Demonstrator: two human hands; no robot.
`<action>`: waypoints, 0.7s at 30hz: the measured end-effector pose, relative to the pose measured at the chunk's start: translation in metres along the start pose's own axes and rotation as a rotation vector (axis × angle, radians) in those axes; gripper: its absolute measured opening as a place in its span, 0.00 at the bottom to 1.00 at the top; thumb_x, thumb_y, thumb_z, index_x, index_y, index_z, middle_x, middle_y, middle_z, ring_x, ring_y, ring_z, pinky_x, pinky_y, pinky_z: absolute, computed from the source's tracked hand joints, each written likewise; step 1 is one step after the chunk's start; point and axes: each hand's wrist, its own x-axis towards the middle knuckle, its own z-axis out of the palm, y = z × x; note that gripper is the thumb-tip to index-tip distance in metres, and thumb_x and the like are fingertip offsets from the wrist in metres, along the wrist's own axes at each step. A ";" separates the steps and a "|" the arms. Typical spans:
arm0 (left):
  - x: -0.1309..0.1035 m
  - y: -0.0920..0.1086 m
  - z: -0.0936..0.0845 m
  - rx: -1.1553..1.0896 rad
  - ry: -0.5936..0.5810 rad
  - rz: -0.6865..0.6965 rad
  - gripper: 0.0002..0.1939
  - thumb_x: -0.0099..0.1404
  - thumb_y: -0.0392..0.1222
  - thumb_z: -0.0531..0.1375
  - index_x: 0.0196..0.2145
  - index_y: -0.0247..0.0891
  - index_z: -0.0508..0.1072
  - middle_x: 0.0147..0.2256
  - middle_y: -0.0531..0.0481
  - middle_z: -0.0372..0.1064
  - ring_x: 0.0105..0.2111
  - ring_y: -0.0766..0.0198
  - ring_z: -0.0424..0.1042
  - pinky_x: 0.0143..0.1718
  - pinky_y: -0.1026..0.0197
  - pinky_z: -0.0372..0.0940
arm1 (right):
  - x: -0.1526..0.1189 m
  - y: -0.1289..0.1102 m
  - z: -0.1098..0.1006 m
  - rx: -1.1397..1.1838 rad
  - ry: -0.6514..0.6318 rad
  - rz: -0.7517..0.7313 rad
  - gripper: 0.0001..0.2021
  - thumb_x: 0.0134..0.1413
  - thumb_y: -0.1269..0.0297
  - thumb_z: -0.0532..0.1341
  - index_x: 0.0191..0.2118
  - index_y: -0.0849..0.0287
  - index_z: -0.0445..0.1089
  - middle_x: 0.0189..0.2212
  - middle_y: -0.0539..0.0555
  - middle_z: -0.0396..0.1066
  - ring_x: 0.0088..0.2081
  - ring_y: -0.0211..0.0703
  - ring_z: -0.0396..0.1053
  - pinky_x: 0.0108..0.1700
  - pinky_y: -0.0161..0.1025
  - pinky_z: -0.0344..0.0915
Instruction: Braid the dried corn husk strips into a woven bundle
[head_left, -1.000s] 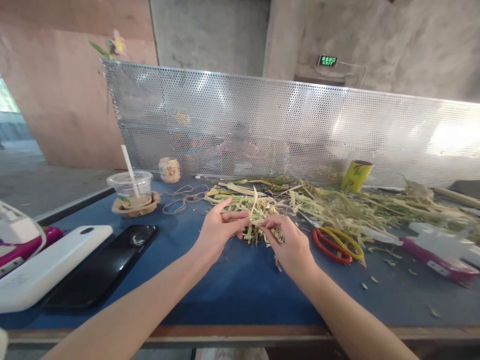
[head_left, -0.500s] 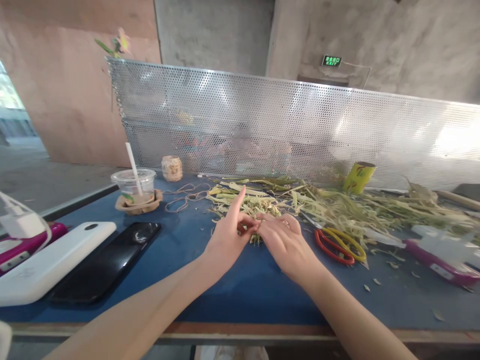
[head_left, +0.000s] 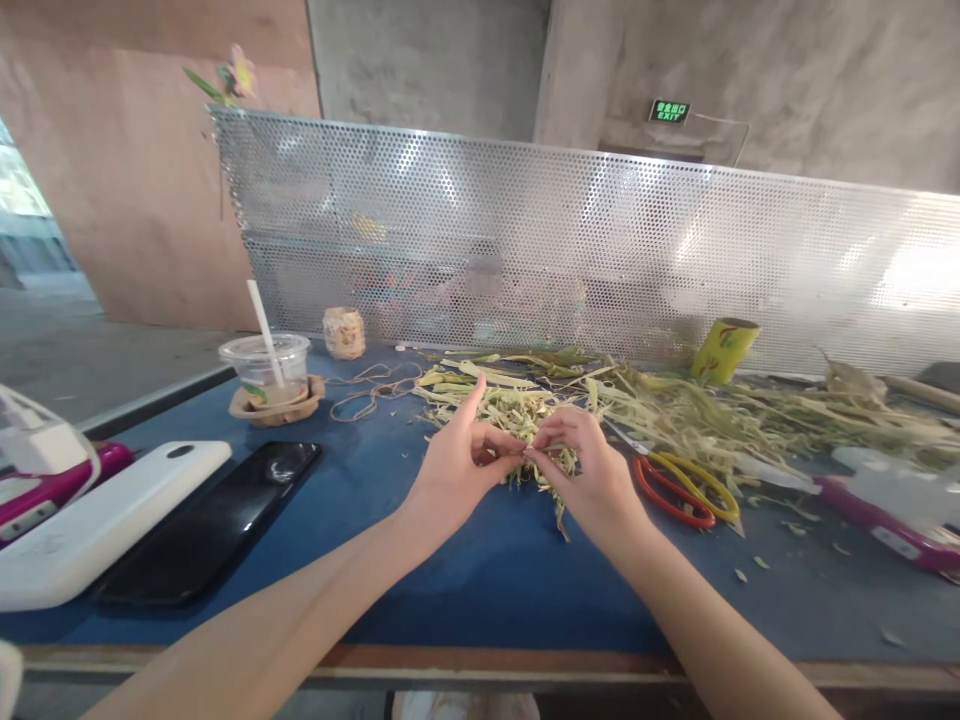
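Near the middle of the blue table, my left hand (head_left: pixel 469 455) has its fingers pinched together with the thumb raised. Opposite it, my right hand (head_left: pixel 589 475) is also pinched, its fingertips almost touching those of the left. What lies between the fingertips is too small to make out. Dried green and straw-coloured plant strips (head_left: pixel 525 405) lie right behind and below both hands, and one clump hangs down beside my right fingers. Scissors (head_left: pixel 686 490) with one red and one yellow handle lie to the right of my right hand.
At left are a black phone (head_left: pixel 217 520), a white power bank (head_left: pixel 120 515) and a lidded cup (head_left: pixel 266 365) with a straw. Loose string (head_left: pixel 375 388) lies behind. A yellow-green tube (head_left: pixel 724 350) stands by the perforated metal screen (head_left: pixel 525 230). Plant strips spread rightward.
My right hand has rolled from lying palm-down over the strips to a raised pinch. A clump of strips now shows below its fingers. My left hand stays nearly in place.
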 end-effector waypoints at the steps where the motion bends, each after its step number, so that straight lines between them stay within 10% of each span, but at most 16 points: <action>1: 0.000 0.000 0.000 -0.018 0.006 -0.020 0.49 0.52 0.38 0.63 0.63 0.34 0.36 0.31 0.47 0.74 0.29 0.61 0.72 0.28 0.61 0.65 | 0.000 0.001 0.000 0.009 0.010 0.004 0.11 0.49 0.70 0.58 0.39 0.55 0.57 0.29 0.51 0.70 0.32 0.40 0.72 0.35 0.36 0.69; 6: 0.001 0.001 -0.002 -0.064 0.029 -0.046 0.51 0.52 0.39 0.64 0.63 0.33 0.35 0.31 0.45 0.74 0.26 0.63 0.70 0.24 0.63 0.64 | 0.000 0.003 -0.006 -0.044 -0.012 0.033 0.12 0.48 0.70 0.61 0.39 0.56 0.61 0.31 0.51 0.71 0.31 0.40 0.71 0.34 0.37 0.69; 14: 0.002 -0.006 -0.005 -0.080 0.061 0.044 0.56 0.53 0.37 0.63 0.61 0.46 0.21 0.34 0.48 0.74 0.30 0.61 0.72 0.28 0.61 0.67 | 0.000 0.002 -0.014 -0.161 -0.183 -0.377 0.06 0.54 0.74 0.56 0.35 0.57 0.68 0.32 0.53 0.72 0.37 0.41 0.67 0.42 0.42 0.63; 21: -0.001 -0.007 0.000 0.000 0.018 0.138 0.56 0.55 0.33 0.61 0.59 0.50 0.17 0.39 0.46 0.70 0.30 0.62 0.72 0.31 0.56 0.69 | 0.002 -0.003 -0.010 -0.012 -0.154 -0.270 0.04 0.52 0.73 0.59 0.32 0.57 0.67 0.29 0.52 0.70 0.35 0.40 0.67 0.40 0.39 0.63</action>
